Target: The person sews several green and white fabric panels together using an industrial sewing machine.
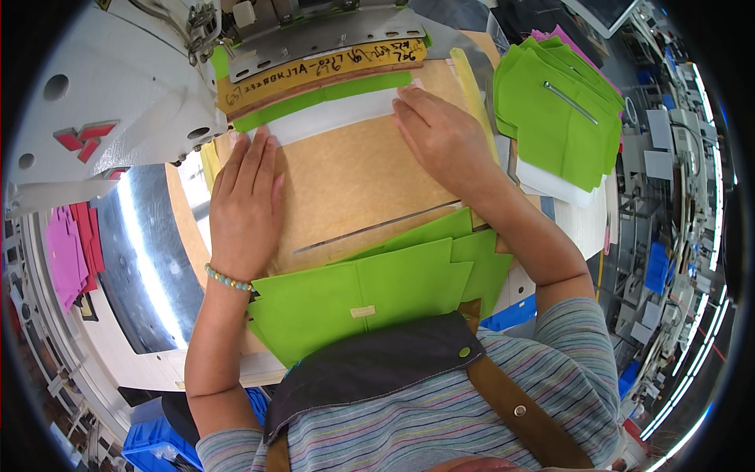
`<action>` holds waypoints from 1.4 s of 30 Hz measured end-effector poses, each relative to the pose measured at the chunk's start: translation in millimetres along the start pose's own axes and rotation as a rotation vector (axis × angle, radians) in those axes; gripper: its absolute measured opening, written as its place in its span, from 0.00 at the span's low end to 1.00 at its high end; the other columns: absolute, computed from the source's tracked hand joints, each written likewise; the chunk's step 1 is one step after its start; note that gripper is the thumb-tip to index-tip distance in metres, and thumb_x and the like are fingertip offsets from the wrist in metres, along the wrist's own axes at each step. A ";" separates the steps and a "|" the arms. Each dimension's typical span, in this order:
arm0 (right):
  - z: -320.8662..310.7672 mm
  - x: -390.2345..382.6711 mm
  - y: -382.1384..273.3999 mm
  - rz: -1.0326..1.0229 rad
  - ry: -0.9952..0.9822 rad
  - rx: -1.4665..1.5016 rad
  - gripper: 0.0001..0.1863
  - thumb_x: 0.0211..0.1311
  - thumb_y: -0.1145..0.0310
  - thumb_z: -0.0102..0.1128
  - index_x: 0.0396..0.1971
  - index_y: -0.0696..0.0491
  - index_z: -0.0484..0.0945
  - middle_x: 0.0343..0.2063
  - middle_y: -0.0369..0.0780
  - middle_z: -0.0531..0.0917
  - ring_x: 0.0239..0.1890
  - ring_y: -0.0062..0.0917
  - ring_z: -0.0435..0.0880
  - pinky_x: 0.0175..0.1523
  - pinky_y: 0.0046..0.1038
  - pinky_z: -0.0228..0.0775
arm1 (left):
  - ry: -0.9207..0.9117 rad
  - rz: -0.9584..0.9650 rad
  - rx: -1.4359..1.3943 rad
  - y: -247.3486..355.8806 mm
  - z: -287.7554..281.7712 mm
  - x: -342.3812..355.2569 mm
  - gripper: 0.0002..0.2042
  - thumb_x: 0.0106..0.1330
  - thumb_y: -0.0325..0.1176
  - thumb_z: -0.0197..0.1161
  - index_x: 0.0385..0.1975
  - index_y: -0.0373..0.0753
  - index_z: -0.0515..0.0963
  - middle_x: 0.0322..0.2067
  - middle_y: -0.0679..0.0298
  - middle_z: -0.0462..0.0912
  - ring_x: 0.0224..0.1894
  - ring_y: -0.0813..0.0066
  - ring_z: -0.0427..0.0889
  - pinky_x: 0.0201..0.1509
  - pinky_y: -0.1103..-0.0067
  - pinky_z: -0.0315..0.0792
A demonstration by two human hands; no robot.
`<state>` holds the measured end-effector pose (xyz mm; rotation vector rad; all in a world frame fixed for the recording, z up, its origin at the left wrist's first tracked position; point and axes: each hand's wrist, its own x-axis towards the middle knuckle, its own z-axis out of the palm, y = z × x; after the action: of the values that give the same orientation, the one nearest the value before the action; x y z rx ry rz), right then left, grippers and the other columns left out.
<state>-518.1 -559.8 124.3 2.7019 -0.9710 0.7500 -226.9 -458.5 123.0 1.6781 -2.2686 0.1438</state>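
My left hand lies palm down at the left end of a white strip, fingers stretched out, their tips at its upper edge. My right hand rests at the strip's right end, fingertips on it, fingers slightly bent. A narrow green band runs along the strip's far side, just below a yellow template under the machine's metal plate. The strip is on a brown board with a long slot. Green fabric pieces lie across its near edge, between my forearms.
A white machine body stands at upper left. Green pieces with a zipper are stacked on the right. Pink and red pieces lie at the left beside a shiny metal surface. A blue crate stands below at the left.
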 end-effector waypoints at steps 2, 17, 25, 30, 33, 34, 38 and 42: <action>0.1 1.6 -1.4 0.005 0.010 -0.017 0.11 0.61 0.74 0.71 0.42 0.60 0.85 0.46 0.45 0.87 0.47 0.36 0.90 0.50 0.33 0.84 | 0.003 -0.001 -0.001 -2.1 -0.2 0.0 0.22 0.72 0.28 0.60 0.66 0.33 0.75 0.69 0.55 0.75 0.71 0.52 0.73 0.73 0.63 0.70; -6.5 6.7 -2.3 0.002 -0.062 0.061 0.16 0.59 0.66 0.72 0.46 0.56 0.85 0.54 0.42 0.85 0.56 0.37 0.84 0.59 0.39 0.78 | -0.006 -0.017 -0.080 -3.4 -6.1 0.8 0.24 0.67 0.27 0.65 0.64 0.31 0.75 0.67 0.55 0.77 0.69 0.51 0.74 0.71 0.62 0.71; -1.6 39.1 -13.9 -0.157 -0.301 0.324 0.32 0.64 0.54 0.69 0.65 0.51 0.77 0.75 0.42 0.66 0.70 0.43 0.70 0.73 0.44 0.62 | 0.029 0.049 -0.115 -2.0 -8.3 3.0 0.22 0.66 0.28 0.67 0.61 0.32 0.77 0.64 0.56 0.79 0.68 0.54 0.76 0.68 0.64 0.73; 3.6 42.3 -17.9 -0.217 -0.333 0.263 0.34 0.65 0.50 0.67 0.67 0.52 0.75 0.75 0.42 0.68 0.70 0.42 0.70 0.73 0.45 0.60 | 0.021 0.043 -0.124 -2.2 -11.4 3.2 0.22 0.66 0.29 0.67 0.60 0.32 0.78 0.64 0.56 0.79 0.67 0.54 0.77 0.68 0.64 0.73; 3.9 36.9 -18.7 -0.222 -0.342 0.276 0.32 0.65 0.50 0.67 0.64 0.54 0.78 0.72 0.43 0.71 0.69 0.40 0.71 0.71 0.44 0.63 | 0.021 0.044 -0.125 -3.8 -11.8 2.0 0.22 0.66 0.29 0.67 0.60 0.32 0.78 0.63 0.57 0.80 0.66 0.54 0.77 0.68 0.63 0.73; 3.6 35.2 -18.9 -0.200 -0.340 0.294 0.31 0.65 0.52 0.67 0.64 0.54 0.78 0.73 0.42 0.71 0.69 0.40 0.71 0.71 0.44 0.64 | 0.023 0.046 -0.126 -4.0 -11.7 2.0 0.22 0.66 0.29 0.67 0.60 0.32 0.78 0.63 0.57 0.80 0.66 0.54 0.77 0.68 0.63 0.73; 9.0 31.6 -16.4 -0.187 -0.277 0.347 0.28 0.64 0.56 0.69 0.61 0.55 0.79 0.72 0.42 0.72 0.69 0.41 0.72 0.69 0.44 0.67 | 0.040 0.046 -0.139 -3.9 -12.1 1.5 0.22 0.65 0.29 0.68 0.60 0.32 0.78 0.63 0.57 0.80 0.66 0.54 0.77 0.68 0.63 0.73; 4.1 38.8 -23.1 -0.155 -0.249 0.380 0.29 0.63 0.58 0.69 0.62 0.54 0.79 0.70 0.42 0.74 0.69 0.42 0.72 0.71 0.44 0.66 | 0.046 0.043 -0.128 -5.4 -10.8 -1.2 0.22 0.65 0.30 0.68 0.60 0.33 0.78 0.63 0.57 0.80 0.66 0.55 0.77 0.67 0.64 0.74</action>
<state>-476.1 -564.5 140.9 3.2189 -0.7099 0.6318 -219.3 -456.3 132.3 1.5470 -2.2313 0.0451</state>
